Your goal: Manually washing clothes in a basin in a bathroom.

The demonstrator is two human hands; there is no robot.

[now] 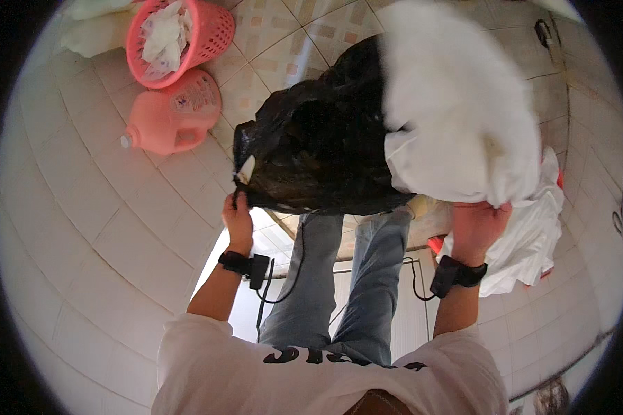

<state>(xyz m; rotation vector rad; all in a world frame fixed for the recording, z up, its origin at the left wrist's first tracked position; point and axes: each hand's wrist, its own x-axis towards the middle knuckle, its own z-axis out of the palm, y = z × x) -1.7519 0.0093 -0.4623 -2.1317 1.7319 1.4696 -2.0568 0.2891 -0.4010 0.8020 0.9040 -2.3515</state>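
My left hand [238, 220] grips the rim of a large black plastic bag [316, 140] at its near left corner. A small pale scrap [246, 170] shows at the bag's edge, just above my fingers. On the other side, my right hand [480, 228] is closed on the gathered lower end of a white plastic bag [462, 114], which looks full or puffed out. The white bag is blurred at its top and overlaps the right part of the black bag; what it holds is hidden.
At the upper left, a pink perforated basket [213, 39] holds crumpled white paper [166, 41]. Beside it lies a pink plastic jug [161, 116] with a white cap. Another white bag [529, 244] with red parts hangs or stands at the right. Tiled walls [109, 207] rise on both sides.
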